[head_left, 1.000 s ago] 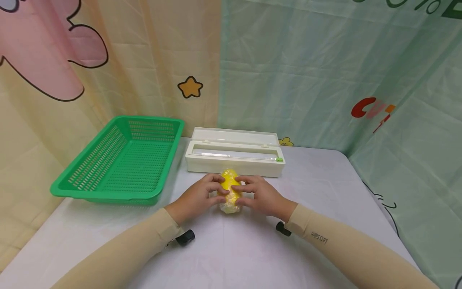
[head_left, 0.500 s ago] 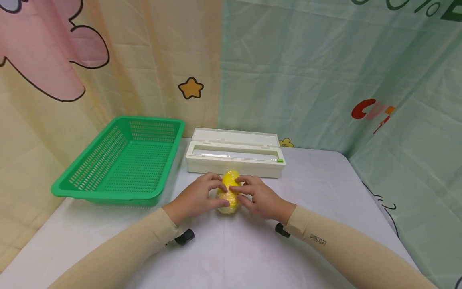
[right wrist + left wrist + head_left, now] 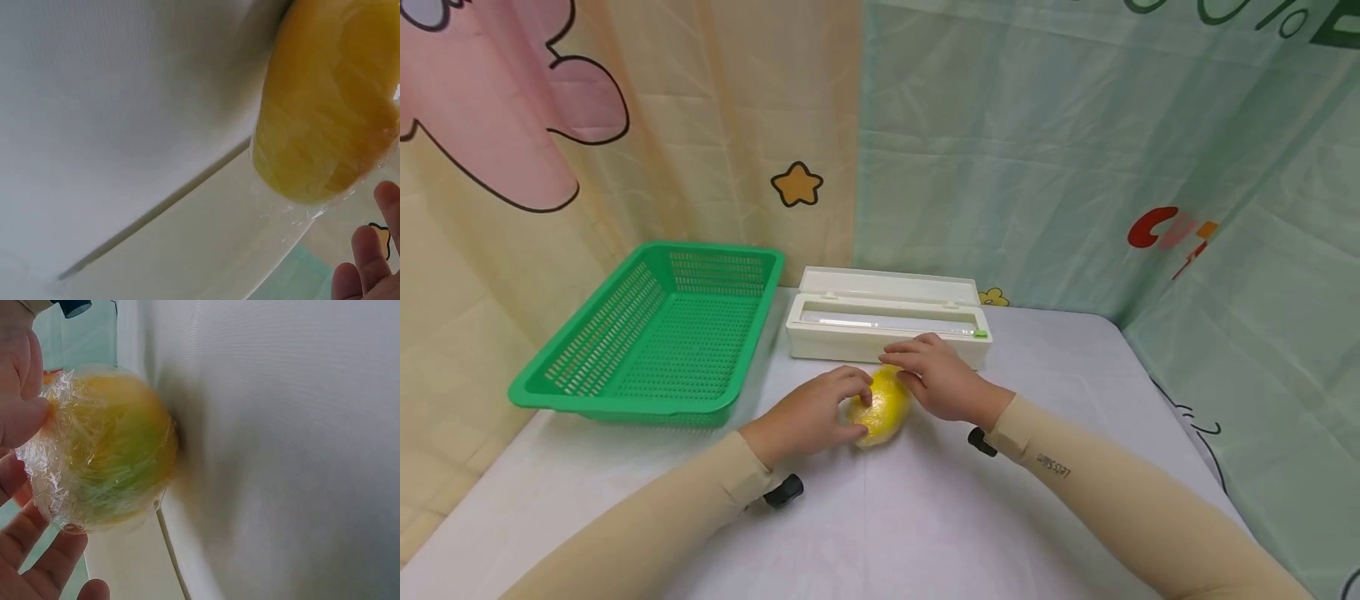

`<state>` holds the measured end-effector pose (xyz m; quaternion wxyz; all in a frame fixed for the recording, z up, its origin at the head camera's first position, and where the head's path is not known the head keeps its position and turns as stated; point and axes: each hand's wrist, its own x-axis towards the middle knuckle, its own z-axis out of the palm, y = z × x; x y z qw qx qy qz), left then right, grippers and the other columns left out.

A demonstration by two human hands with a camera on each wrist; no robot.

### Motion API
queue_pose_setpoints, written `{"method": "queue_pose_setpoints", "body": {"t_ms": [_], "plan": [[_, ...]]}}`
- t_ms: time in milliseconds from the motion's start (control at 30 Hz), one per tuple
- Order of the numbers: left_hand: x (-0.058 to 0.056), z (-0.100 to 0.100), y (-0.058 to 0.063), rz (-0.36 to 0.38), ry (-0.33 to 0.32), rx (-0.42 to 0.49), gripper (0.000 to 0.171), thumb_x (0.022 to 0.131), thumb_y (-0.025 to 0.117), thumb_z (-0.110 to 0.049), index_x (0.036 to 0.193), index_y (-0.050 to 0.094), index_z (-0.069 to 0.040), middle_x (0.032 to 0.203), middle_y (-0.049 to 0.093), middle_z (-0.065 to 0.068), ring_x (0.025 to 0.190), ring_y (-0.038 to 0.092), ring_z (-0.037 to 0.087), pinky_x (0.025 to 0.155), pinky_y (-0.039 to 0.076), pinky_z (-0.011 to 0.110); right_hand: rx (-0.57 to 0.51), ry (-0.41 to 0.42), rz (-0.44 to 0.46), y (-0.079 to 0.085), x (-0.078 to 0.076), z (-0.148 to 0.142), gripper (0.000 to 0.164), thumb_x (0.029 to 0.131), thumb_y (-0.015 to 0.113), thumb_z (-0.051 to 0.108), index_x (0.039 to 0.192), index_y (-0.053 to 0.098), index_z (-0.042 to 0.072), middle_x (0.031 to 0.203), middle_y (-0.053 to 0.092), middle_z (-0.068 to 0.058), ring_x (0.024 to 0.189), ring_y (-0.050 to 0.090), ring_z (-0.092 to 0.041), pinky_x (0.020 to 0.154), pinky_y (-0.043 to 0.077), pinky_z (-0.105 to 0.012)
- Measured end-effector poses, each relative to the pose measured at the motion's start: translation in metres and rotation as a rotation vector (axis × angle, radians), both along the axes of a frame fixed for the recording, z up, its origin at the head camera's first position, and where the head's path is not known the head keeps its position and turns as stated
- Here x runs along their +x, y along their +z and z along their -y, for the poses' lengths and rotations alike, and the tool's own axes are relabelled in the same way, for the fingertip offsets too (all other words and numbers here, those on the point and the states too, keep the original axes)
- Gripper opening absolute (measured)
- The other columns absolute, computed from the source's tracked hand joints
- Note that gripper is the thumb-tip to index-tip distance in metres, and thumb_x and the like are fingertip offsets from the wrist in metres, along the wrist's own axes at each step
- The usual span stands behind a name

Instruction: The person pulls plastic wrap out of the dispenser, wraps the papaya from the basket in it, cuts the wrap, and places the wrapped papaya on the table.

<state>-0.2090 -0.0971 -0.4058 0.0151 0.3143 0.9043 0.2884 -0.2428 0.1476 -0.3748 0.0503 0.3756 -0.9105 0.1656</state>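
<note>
A yellow fruit [image 3: 887,408] wrapped in clear cling film lies on the white table in the head view, between the two hands. In the left wrist view the wrapped fruit [image 3: 119,450] shows a greenish patch, and the film is bunched on one side. My left hand [image 3: 812,414] holds it from the left, thumb near and curled fingers on the far side. At its upper right is my right hand [image 3: 946,379], fingers extended beyond the fruit's far end. The right wrist view shows several of these fingers [image 3: 372,256] apart from the fruit; that thumb is out of sight there.
Just behind the hands stands a white cling film dispenser [image 3: 835,343], lid raised, with a green slide cutter [image 3: 981,333] at its right end. A green plastic basket [image 3: 677,350] sits at the left. Printed curtains [image 3: 1000,167] hang behind the table [image 3: 865,533].
My right hand has let go of the fruit's side and moved up and away, its fingers straightening. The fruit has turned, its far end now leaning right. My left hand stays on it.
</note>
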Motion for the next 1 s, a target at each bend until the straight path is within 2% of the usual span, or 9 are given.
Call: {"method": "queue_pose_setpoints", "body": {"t_ms": [200,400,600,733,900,1000], "plan": [[-0.002,0.002,0.003,-0.024,-0.004,-0.041,0.023,0.089,0.082,-0.021,0.109,0.07,-0.021,0.144,0.063,0.003,0.136,0.059,0.028,0.114,0.05,0.047,0.135,0.01,0.09,0.001,-0.011,-0.004,0.029,0.107,0.059,0.016,0.131,0.075,0.018,0.134,0.073,0.0,0.125,0.056,-0.027,0.108,0.037,-0.055],[-0.004,0.006,0.003,-0.117,0.053,-0.067,0.024,0.088,0.075,-0.011,0.108,0.075,-0.024,0.14,0.064,0.008,0.127,0.06,0.034,0.108,0.049,0.056,0.136,-0.017,0.165,0.002,-0.009,-0.015,0.031,0.105,0.057,0.009,0.127,0.078,0.02,0.123,0.075,0.002,0.123,0.057,-0.026,0.112,0.034,-0.055],[-0.003,0.009,0.003,-0.231,0.076,-0.108,0.023,0.091,0.079,-0.018,0.113,0.08,-0.024,0.11,0.06,0.001,0.1,0.055,0.023,0.09,0.049,0.04,0.112,-0.015,0.19,0.001,-0.002,-0.026,0.027,0.103,0.065,0.013,0.126,0.078,0.02,0.119,0.077,0.004,0.117,0.059,-0.022,0.11,0.035,-0.053],[-0.002,0.009,0.003,-0.192,0.077,-0.103,0.031,0.09,0.082,-0.03,0.12,0.079,-0.022,0.104,0.059,-0.002,0.089,0.053,0.015,0.08,0.048,0.031,0.091,-0.008,0.206,-0.001,0.0,-0.03,0.023,0.101,0.071,0.016,0.122,0.08,0.021,0.115,0.078,0.008,0.112,0.064,-0.02,0.104,0.037,-0.049],[0.0,0.007,0.002,-0.067,0.093,-0.075,0.051,0.088,0.084,-0.043,0.133,0.073,-0.02,0.115,0.063,-0.003,0.091,0.062,0.016,0.081,0.055,0.03,0.065,-0.023,0.275,-0.002,0.001,-0.031,0.021,0.097,0.078,0.024,0.118,0.08,0.021,0.115,0.078,0.007,0.113,0.067,-0.025,0.104,0.046,-0.046],[0.0,0.005,0.0,-0.028,0.096,-0.069,0.059,0.087,0.085,-0.047,0.138,0.07,-0.021,0.123,0.063,-0.002,0.099,0.065,0.018,0.086,0.057,0.033,0.025,-0.042,0.335,-0.005,0.0,-0.03,0.037,0.092,0.083,0.029,0.124,0.074,0.014,0.124,0.075,-0.002,0.119,0.065,-0.031,0.107,0.052,-0.048]]}}
